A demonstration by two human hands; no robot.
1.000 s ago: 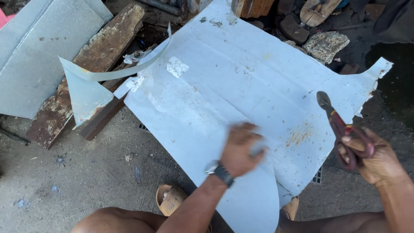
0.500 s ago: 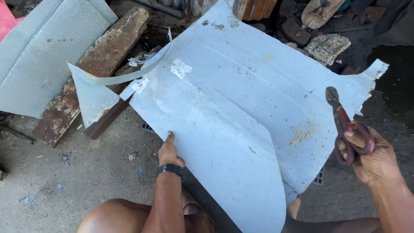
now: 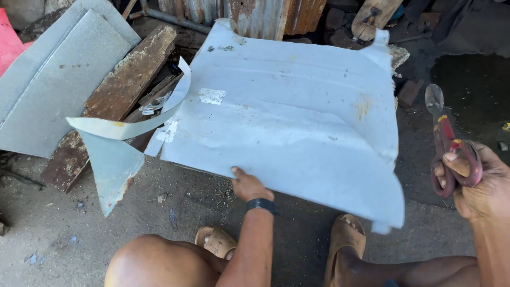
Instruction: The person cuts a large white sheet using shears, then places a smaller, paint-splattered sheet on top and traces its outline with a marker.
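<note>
since the earlier frames the big pale metal sheet (image 3: 297,122) has been turned and pulled round: its curved cut edge, which hung down toward the knees, now sweeps to the right and ends in a drooping corner above the right sandal, and the sheet lies flatter and wider across the ground. the left hand (image 3: 248,186), which a second ago lay flat on top of the sheet and then slid to its lower edge, now grips that near edge, thumb on top and fingers curled under, with a dark wristband just behind it. the right hand (image 3: 473,186) has stayed out to the right, well apart from the sheet, clenched through the red handles of the tin snips (image 3: 446,141), whose blades point up and away and look closed. the curling offcut strip (image 3: 133,119) is still joined at the sheet's left side, arching over to a triangular flap that hangs toward the concrete floor (image 3: 64,239). behind it lie a rusty wooden plank (image 3: 117,90) and a second grey sheet (image 3: 48,79). no container shows here; nothing is held inside anything.
</note>
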